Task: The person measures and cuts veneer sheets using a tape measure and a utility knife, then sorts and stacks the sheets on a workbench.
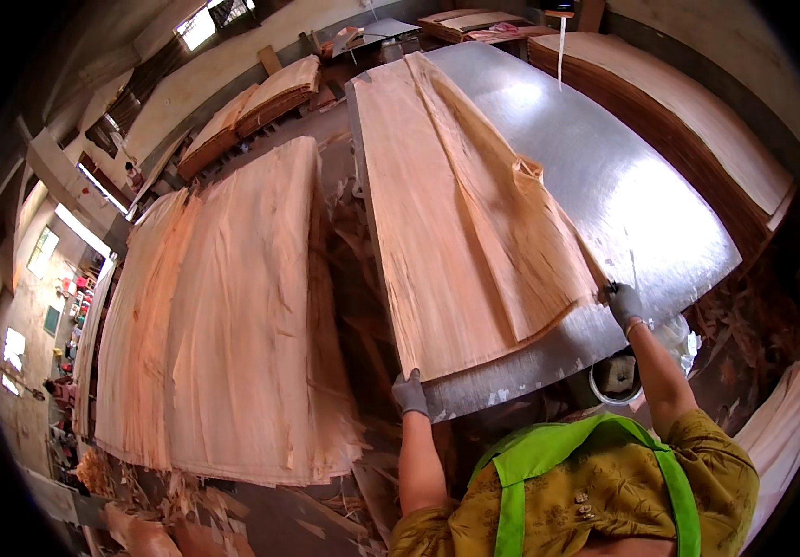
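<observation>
A wide, thin wood veneer sheet (446, 251) lies on the metal-topped table (641, 204) in front of me. Its right part is folded over in long, wavy creases, with a raised pucker near the right edge. My left hand (410, 394), in a grey glove, grips the sheet's near left corner at the table edge. At the sheet's near right corner, my right hand (623, 304), also gloved in grey, pinches the veneer just above the bare metal.
A large stack of veneer (242, 316) stands left of the table, across a gap strewn with scraps. Another tall stack (678, 121) runs along the far right. A bucket (615, 379) sits below the table's near edge. Veneer scraps (743, 325) litter the floor at right.
</observation>
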`<state>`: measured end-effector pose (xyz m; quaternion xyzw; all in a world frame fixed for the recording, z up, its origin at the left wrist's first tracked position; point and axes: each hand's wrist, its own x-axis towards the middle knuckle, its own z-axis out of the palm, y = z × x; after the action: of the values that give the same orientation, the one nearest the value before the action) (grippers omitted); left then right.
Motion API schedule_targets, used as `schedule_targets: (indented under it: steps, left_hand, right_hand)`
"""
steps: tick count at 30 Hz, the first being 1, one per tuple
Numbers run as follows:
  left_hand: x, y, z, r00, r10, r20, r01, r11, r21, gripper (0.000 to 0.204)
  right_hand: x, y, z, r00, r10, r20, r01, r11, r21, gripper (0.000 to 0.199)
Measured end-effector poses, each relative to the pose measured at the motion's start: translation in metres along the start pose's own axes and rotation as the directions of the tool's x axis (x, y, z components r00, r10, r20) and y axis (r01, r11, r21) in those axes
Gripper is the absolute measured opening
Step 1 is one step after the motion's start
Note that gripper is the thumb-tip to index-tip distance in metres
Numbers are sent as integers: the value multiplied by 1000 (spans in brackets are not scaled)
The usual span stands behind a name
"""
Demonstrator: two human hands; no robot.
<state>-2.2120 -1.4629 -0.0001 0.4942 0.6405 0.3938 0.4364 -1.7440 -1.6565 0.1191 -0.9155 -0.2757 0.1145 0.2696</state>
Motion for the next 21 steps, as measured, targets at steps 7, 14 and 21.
schedule_targets:
  steps: [7, 14, 21]
  left_hand:
    - [-18, 0, -13, 978, 51, -202, 35, 915, 401, 42]
    - [-90, 1, -47, 921, -193, -337, 313, 882, 352, 44]
    - [-57, 7, -17, 921, 17, -389, 198, 840, 506, 38]
  right_hand:
    - [-10, 32, 25, 993, 16, 115, -38, 980, 196, 32]
    - [-93, 89, 7, 996, 91, 5, -90, 991, -95, 31]
    - [-30, 67, 22, 999, 44, 18, -43, 998, -46, 35]
